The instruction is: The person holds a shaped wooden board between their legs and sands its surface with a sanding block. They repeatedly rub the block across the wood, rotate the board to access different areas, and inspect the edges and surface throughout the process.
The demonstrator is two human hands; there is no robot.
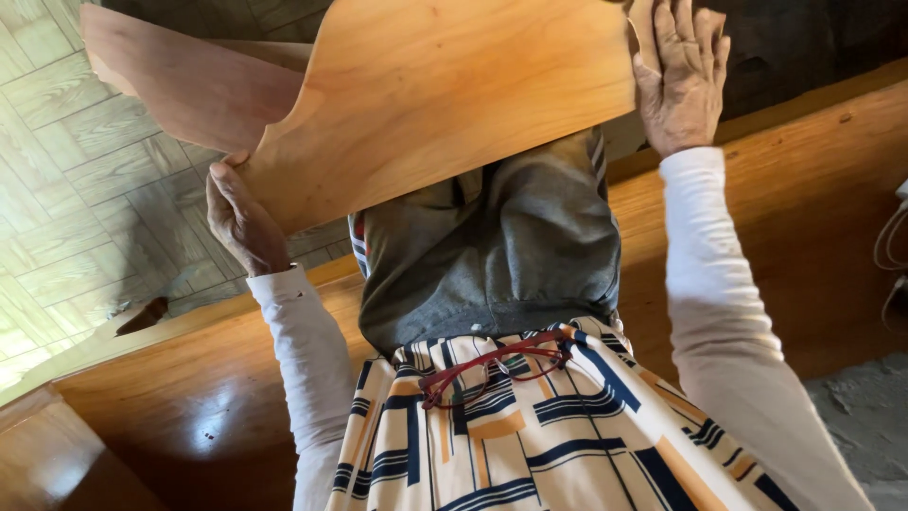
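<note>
The floor [66, 189] on the left has pale tiles with a printed wood pattern, and some of them look worn near the edge. Across the lower part of the view runs a broad, polished wooden bench [189, 397]; its varnished top is orange-brown and shows a small bright reflection of light. At the right edge a white cable [889, 246] hangs in loops, and below it there is a patch of rough grey ground [861, 416]. The top right corner is dark, and I cannot tell what stands there.

The person holds a thin wooden board [445, 95] up in front of the body, above the bench and not touching it. The board is light, warm in colour, with fine straight grain and one small dark knot. Its lower left edge is cut in a soft curve. Behind it, to the left, a second, more reddish wooden panel [180, 80] shows; it may be a part of the same piece.

The left hand [241, 222] grips the lower left corner of the board, thumb on the near face. The right hand [681, 76] lies flat with spread fingers against the board's right edge, pressing rather than closing around it.

Red-framed glasses [487, 369] hang on the striped patterned garment [530, 445], below a grey piece of clothing [501, 246].
</note>
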